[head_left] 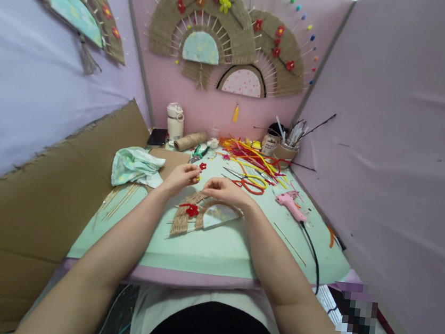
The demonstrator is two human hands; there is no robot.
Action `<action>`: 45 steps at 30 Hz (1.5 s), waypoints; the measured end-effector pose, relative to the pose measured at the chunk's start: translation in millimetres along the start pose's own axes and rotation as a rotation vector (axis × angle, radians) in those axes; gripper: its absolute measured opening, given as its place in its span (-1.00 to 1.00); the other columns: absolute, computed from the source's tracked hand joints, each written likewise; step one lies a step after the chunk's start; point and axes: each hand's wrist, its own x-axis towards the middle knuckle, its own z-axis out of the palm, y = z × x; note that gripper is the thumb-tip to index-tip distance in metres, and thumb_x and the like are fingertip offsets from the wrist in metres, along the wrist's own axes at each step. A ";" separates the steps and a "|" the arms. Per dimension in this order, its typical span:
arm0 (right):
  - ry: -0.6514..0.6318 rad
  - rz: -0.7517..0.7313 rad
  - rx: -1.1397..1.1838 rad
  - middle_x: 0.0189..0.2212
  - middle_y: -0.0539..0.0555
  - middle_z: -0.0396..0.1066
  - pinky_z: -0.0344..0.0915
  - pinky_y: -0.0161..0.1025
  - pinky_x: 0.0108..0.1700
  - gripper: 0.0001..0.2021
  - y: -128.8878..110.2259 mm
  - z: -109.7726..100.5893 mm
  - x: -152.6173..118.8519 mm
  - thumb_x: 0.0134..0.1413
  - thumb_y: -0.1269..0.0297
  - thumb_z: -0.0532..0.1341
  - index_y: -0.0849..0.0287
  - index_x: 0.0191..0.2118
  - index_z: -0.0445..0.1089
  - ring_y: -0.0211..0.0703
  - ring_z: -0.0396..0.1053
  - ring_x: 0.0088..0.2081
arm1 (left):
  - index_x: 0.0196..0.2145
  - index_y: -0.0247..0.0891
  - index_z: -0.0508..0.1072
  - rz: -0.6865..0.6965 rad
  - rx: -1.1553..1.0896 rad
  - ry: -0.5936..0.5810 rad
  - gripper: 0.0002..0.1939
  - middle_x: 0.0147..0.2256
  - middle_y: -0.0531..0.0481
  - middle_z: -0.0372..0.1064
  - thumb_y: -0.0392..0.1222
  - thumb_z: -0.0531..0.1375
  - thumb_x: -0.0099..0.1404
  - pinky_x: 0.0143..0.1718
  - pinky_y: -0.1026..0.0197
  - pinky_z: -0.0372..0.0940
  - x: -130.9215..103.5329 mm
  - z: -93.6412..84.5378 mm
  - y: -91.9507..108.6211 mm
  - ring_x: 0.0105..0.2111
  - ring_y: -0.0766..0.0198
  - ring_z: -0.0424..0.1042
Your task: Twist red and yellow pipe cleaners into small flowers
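Note:
My left hand (185,178) is closed in a pinch, with a small red pipe-cleaner flower (202,166) at its fingertips and a bit of yellow just below. Beside it, my right hand (223,188) has its fingers pressed together above the top edge of a small twine-wrapped fan (180,221); whether they grip anything is hidden. The fan lies on the table with a pale patterned half-circle (217,214) at its centre. A larger red flower (192,210) sits on its left part, with a red strip next to it.
Red-handled scissors (246,185), pipe cleaners (248,154) and a pink glue gun (291,205) with a black cord lie to the right. Patterned cloth (136,165) and thin sticks (122,201) are at left. Behind stand a bottle (175,121), twine roll (190,141) and pliers (199,154).

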 end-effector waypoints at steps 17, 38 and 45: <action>0.380 -0.006 0.685 -0.52 -0.07 0.33 0.16 -0.40 -0.42 -0.78 9.3 16.0 19.4 -0.22 0.24 0.34 0.17 -0.40 0.34 -0.38 0.23 -0.49 | -0.33 -0.31 0.44 0.004 -0.126 -0.044 -0.66 -0.42 0.04 0.35 -0.06 0.33 -0.03 -0.27 0.25 0.24 -1.6 -0.6 0.3 -0.43 0.41 0.32; 0.614 0.017 0.502 -0.45 -0.06 0.34 0.15 -0.36 -0.38 -0.65 21.2 16.1 28.0 -0.36 0.15 0.36 0.14 -0.38 0.29 -0.33 0.27 -0.40 | -0.37 -0.25 0.55 0.496 0.150 0.102 -0.76 -0.22 -0.09 0.41 -0.05 0.28 0.03 -0.02 0.14 0.15 -8.2 26.5 -8.1 -0.14 0.18 0.33; 0.680 -0.066 0.216 -0.40 0.00 0.36 0.17 -0.34 -0.37 -0.73 18.5 2.2 24.5 -0.18 0.08 0.25 0.15 -0.35 0.38 -0.28 0.25 -0.37 | -0.44 -0.20 0.55 0.623 0.360 0.099 -0.83 -0.35 -0.06 0.42 -0.11 0.19 0.14 -0.09 0.16 0.18 -3.2 19.1 -11.3 -0.24 0.20 0.34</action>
